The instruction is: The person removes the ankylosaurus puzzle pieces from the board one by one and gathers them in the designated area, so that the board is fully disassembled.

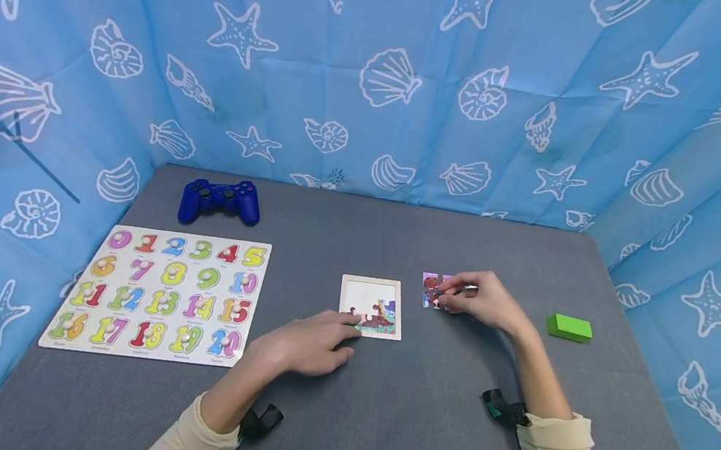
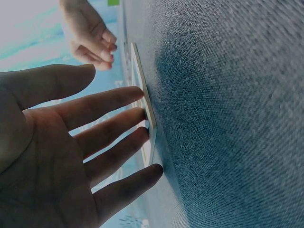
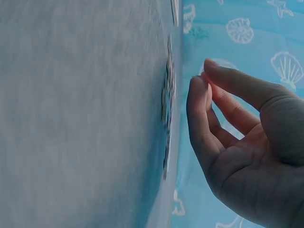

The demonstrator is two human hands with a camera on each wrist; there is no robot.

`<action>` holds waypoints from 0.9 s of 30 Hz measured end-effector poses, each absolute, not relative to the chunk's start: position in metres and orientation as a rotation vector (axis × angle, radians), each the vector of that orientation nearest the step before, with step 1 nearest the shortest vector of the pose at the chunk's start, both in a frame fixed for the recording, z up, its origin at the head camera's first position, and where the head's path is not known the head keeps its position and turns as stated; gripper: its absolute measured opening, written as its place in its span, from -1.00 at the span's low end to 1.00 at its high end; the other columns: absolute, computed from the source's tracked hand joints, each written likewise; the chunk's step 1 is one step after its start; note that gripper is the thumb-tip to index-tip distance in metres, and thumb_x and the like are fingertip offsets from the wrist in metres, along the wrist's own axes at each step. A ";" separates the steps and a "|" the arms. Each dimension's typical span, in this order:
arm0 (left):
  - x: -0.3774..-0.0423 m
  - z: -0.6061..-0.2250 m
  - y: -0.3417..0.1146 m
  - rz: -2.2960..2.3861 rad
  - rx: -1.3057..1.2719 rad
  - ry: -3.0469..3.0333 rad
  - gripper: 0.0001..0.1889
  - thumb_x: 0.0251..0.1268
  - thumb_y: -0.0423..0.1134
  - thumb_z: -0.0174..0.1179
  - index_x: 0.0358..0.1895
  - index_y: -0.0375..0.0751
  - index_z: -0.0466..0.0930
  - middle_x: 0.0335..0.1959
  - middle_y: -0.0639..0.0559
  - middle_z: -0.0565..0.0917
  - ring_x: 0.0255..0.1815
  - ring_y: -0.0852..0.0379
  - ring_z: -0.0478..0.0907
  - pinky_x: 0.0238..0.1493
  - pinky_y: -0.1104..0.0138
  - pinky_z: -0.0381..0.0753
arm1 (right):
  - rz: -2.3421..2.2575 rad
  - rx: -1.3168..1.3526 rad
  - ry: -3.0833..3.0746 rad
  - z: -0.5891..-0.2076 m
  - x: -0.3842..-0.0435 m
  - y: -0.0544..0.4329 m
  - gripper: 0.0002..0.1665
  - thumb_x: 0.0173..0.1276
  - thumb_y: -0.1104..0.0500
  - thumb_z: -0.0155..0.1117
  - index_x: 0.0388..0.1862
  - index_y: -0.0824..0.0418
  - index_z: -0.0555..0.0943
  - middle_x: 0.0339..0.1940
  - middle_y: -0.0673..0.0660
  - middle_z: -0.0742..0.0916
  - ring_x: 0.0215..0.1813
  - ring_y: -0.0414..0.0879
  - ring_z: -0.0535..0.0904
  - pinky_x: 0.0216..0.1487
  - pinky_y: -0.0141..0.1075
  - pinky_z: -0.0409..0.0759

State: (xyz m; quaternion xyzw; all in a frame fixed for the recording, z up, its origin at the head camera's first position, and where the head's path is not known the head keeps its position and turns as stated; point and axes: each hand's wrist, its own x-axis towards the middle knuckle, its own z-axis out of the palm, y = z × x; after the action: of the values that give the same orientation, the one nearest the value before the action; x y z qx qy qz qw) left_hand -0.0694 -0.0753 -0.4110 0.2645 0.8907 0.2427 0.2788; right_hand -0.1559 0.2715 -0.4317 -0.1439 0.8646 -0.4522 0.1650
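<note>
My left hand (image 1: 318,343) lies at the lower left of a small wooden puzzle tray (image 1: 401,310), fingers outstretched. In the left wrist view its fingertips (image 2: 151,135) are at the tray's edge. Joined jigsaw pieces (image 1: 384,317) with brown, blue and green print fill the tray's lower right part. My right hand (image 1: 483,302) hovers over loose, colourful puzzle pieces (image 1: 429,288) right of the tray. In the right wrist view its thumb and fingertips come together above the pieces (image 3: 167,102). Whether anything is between them is hidden.
A number puzzle board (image 1: 148,358) with knobbed numerals lies at the left. Behind it is a blue game controller (image 1: 221,200). A green block (image 1: 569,328) sits to the right of my right hand. A blue shell-print curtain (image 1: 370,131) borders the grey table (image 1: 379,425).
</note>
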 end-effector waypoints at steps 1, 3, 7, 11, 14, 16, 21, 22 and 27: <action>-0.070 -0.411 -0.075 0.649 0.711 2.390 -0.50 0.72 -0.12 0.11 0.58 -0.15 0.51 0.76 0.02 0.32 0.76 -0.04 0.27 0.67 -0.14 0.40 | -1.291 -0.426 2.458 -0.432 -0.156 0.269 -0.77 0.47 0.37 0.43 0.01 0.51 0.75 -0.18 0.36 0.79 -0.28 -0.27 0.73 -0.19 -0.29 0.84; -0.070 -0.412 -0.075 0.644 0.716 2.393 -0.50 0.72 -0.12 0.10 0.58 -0.15 0.50 0.76 0.02 0.32 0.76 -0.04 0.27 0.67 -0.13 0.40 | -1.307 -0.443 2.435 -0.433 -0.155 0.262 -0.77 0.47 0.36 0.44 0.02 0.50 0.75 -0.17 0.36 0.80 -0.27 -0.24 0.75 -0.17 -0.28 0.85; -0.071 -0.414 -0.075 0.637 0.719 2.398 -0.50 0.72 -0.12 0.10 0.58 -0.14 0.51 0.76 0.02 0.32 0.76 -0.04 0.26 0.68 -0.12 0.39 | -1.352 -0.484 2.365 -0.436 -0.154 0.249 -0.73 0.48 0.33 0.45 0.05 0.51 0.74 -0.13 0.39 0.81 -0.21 -0.15 0.82 -0.10 -0.19 0.88; -0.072 -0.415 -0.074 0.624 0.706 2.401 -0.50 0.72 -0.10 0.10 0.58 -0.12 0.51 0.75 0.03 0.33 0.75 -0.02 0.28 0.67 -0.13 0.41 | -1.358 -0.505 2.311 -0.436 -0.154 0.234 -0.70 0.50 0.30 0.44 0.08 0.50 0.74 -0.05 0.39 0.82 -0.14 -0.03 0.85 -0.05 -0.13 0.88; -0.074 -0.416 -0.073 0.605 0.704 2.415 -0.49 0.72 -0.07 0.11 0.59 -0.10 0.50 0.73 0.03 0.36 0.73 -0.01 0.30 0.64 -0.16 0.44 | -1.321 -0.527 2.292 -0.435 -0.155 0.222 -0.70 0.52 0.28 0.43 0.10 0.47 0.74 -0.01 0.38 0.83 -0.11 0.01 0.84 -0.04 -0.11 0.88; -0.075 -0.417 -0.073 0.604 0.700 2.426 -0.48 0.72 -0.06 0.11 0.60 -0.09 0.48 0.71 0.02 0.38 0.72 -0.01 0.32 0.62 -0.17 0.46 | -1.289 -0.552 2.282 -0.435 -0.156 0.214 -0.71 0.52 0.28 0.43 0.10 0.45 0.74 -0.02 0.37 0.84 -0.12 0.00 0.83 -0.04 -0.13 0.88; -0.078 -0.421 -0.070 0.638 0.711 2.482 -0.47 0.72 -0.06 0.12 0.62 -0.08 0.46 0.61 -0.01 0.49 0.59 0.00 0.43 0.50 -0.15 0.58 | -1.216 -0.616 2.280 -0.436 -0.161 0.198 -0.74 0.48 0.29 0.46 0.07 0.41 0.77 -0.08 0.31 0.86 -0.19 -0.12 0.76 -0.09 -0.31 0.80; -0.078 -0.422 -0.070 0.651 0.718 2.491 -0.46 0.72 -0.05 0.12 0.62 -0.06 0.45 0.60 -0.01 0.50 0.57 0.01 0.45 0.48 -0.14 0.60 | -1.202 -0.631 2.280 -0.436 -0.163 0.195 -0.74 0.48 0.30 0.46 0.06 0.40 0.78 -0.09 0.31 0.86 -0.19 -0.15 0.75 -0.10 -0.35 0.78; -0.079 -0.429 -0.062 0.760 0.784 2.468 -0.45 0.76 -0.05 0.06 0.67 -0.07 0.38 0.64 -0.03 0.47 0.67 0.00 0.40 0.60 -0.12 0.50 | -1.131 -0.678 2.288 -0.440 -0.168 0.186 -0.77 0.46 0.34 0.46 0.03 0.42 0.78 -0.13 0.27 0.86 -0.18 -0.23 0.72 -0.11 -0.47 0.71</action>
State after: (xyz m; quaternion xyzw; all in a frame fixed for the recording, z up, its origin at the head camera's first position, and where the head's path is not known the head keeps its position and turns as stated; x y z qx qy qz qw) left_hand -0.0790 -0.0625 -0.4292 0.2835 0.8922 0.2748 0.2194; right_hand -0.1678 0.1864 -0.4403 -0.2487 0.8395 -0.4148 0.2477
